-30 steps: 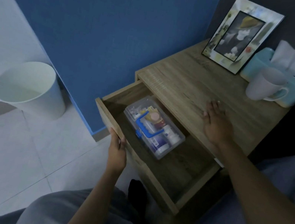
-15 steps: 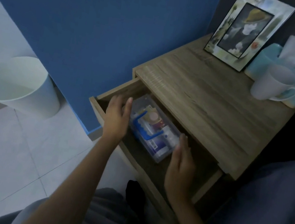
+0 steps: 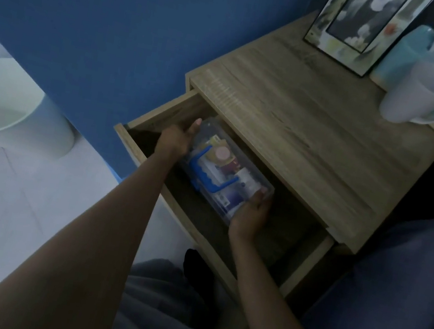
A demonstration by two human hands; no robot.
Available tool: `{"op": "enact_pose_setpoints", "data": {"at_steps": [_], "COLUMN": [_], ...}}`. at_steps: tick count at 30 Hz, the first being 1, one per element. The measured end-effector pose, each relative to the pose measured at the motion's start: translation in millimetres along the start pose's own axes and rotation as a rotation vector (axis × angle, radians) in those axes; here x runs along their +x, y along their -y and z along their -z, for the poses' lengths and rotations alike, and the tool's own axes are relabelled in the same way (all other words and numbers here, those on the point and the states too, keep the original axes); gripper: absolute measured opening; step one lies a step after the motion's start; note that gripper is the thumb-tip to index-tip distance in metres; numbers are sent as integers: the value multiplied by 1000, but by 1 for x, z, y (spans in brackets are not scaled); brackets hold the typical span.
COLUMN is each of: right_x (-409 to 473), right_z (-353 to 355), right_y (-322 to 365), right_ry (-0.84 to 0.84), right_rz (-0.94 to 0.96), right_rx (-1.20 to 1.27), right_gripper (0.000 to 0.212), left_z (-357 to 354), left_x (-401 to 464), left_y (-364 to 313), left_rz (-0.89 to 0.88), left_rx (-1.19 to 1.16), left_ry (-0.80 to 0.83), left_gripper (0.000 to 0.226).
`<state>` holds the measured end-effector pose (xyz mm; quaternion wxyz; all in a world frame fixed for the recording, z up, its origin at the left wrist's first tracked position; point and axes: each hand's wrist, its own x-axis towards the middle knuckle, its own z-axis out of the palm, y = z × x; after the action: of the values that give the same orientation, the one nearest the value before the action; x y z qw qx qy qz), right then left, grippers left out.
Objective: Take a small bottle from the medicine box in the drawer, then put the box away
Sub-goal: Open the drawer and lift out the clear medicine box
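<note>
Home bedroom, wooden nightstand (image 3: 314, 140), framed photo (image 3: 357, 24), mug (image 3: 416, 97) (tissue box (image 3: 407, 52) behind), blue wall (image 3: 119, 18)

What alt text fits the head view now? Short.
Both bare hands grip the ends of a clear plastic medicine box with a blue handle inside the open wooden drawer: left hand at the far end, right hand at the near end. On the nightstand top stand a white mug and a picture frame.

dim room, blue wall (image 3: 105, 16), pale tiled floor (image 3: 17, 202), wooden nightstand (image 3: 302, 127), white bin (image 3: 3, 111)
</note>
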<state>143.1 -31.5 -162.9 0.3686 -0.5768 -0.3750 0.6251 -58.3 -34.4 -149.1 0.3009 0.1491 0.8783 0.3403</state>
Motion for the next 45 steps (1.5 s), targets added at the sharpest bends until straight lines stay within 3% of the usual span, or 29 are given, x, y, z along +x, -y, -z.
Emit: {"op": "enact_pose_setpoints", "data": {"at_steps": [4, 11, 21, 26, 31, 38, 45], "right_x": [2, -5, -47, -62, -74, -45, 36], "right_z": [-7, -8, -18, -19, -17, -23, -23], "right_y": [-5, -3, 39, 66, 106, 175, 242], "right_ry": [-63, -106, -2, -23, -36, 21, 114], "right_rz": [-15, -52, -70, -69, -41, 14, 109], "right_rx": [91, 169, 199, 227, 249, 89, -207], "right_gripper": [40, 41, 47, 41, 41, 50, 49], "left_z": [2, 9, 59, 78, 100, 123, 102], "left_x": [1, -4, -39, -60, -83, -93, -78], "left_y": [-1, -6, -34, -55, -84, -137, -165], "left_rz": [-34, -79, -227, -361, -401, -335, -355], "left_rx": [178, -16, 102, 15, 42, 217, 205], "left_ry": [25, 4, -95, -145, -192, -202, -191], "left_gripper": [41, 45, 60, 46, 54, 72, 70]}}
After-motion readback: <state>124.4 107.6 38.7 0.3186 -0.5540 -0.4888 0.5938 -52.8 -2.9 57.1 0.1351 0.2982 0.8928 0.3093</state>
